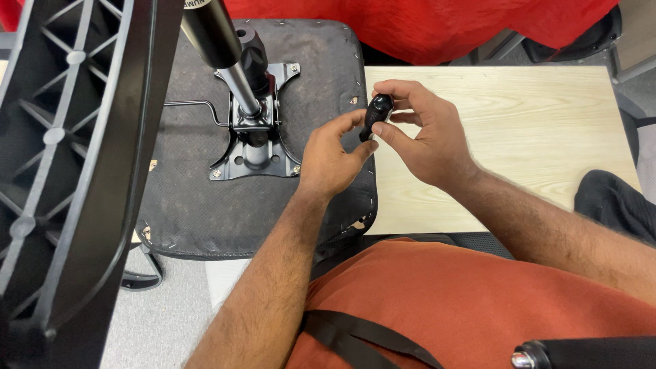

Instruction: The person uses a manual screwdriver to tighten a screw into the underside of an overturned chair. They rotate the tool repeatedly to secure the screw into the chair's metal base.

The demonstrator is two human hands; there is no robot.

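Both hands pinched a small black knob (376,116), tilted near upright. The right hand (424,133) gripped its top; the left hand (331,154) fingers held its lower end.

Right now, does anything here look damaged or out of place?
Yes. The office chair seat lies upside down, its metal mechanism plate exposed, and its black underside fabric is frayed along the stapled edge near the left hand.
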